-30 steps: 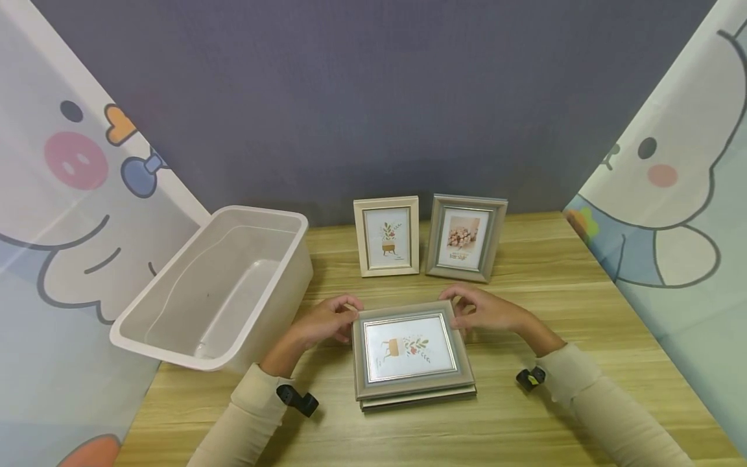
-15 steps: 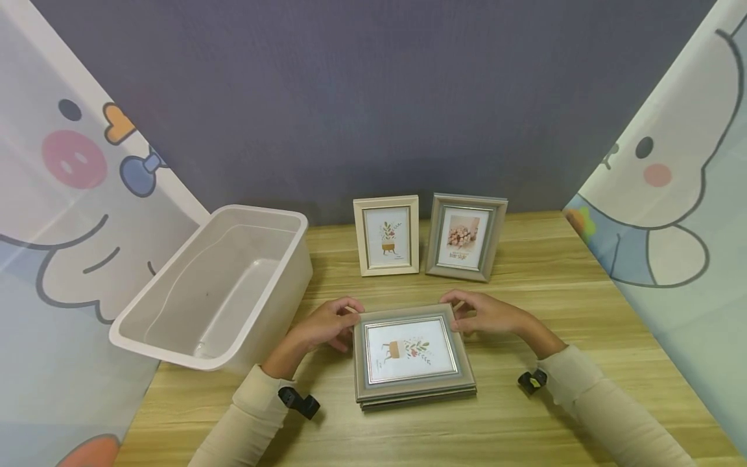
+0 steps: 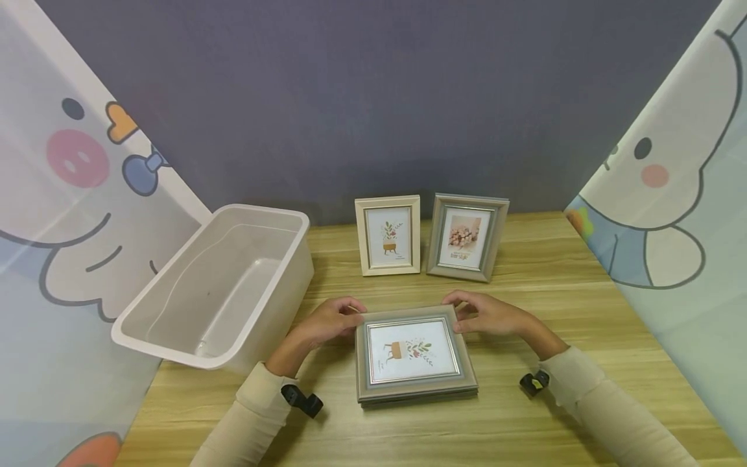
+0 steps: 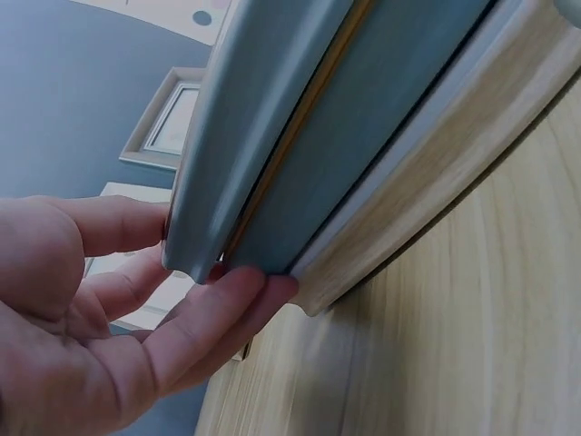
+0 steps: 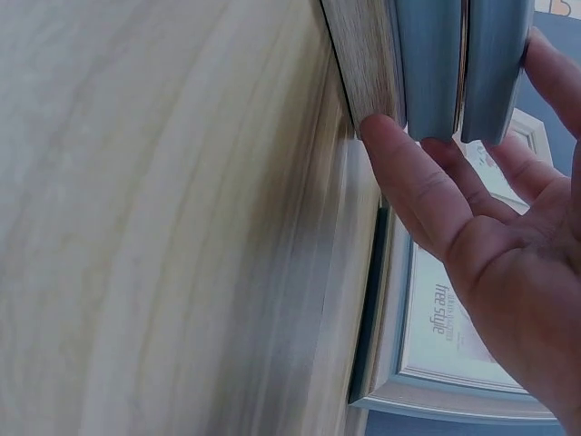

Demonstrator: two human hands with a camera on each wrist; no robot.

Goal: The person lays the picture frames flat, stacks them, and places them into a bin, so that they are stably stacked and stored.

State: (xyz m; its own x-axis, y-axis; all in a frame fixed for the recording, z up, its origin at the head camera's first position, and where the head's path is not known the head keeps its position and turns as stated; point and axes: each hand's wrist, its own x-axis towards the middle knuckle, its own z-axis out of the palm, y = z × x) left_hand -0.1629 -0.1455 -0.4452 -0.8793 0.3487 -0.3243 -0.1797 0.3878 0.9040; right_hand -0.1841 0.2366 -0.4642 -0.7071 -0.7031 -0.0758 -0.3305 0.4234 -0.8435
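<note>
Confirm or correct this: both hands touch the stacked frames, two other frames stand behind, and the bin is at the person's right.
The side is wrong: the head view shows the bin at the person's left. The left hand and right hand do touch the stacked frames, with two other frames standing behind.

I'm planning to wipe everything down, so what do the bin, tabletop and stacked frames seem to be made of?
Bin: probably moulded plastic, smooth and slightly glossy, with rounded corners and a soft highlight inside.
Tabletop: wood-look; streaked grain shows, but a printed laminate is possible.
Stacked frames: smooth satin edges above a streaked, wood-like lowest edge, so wood or plastic.
</note>
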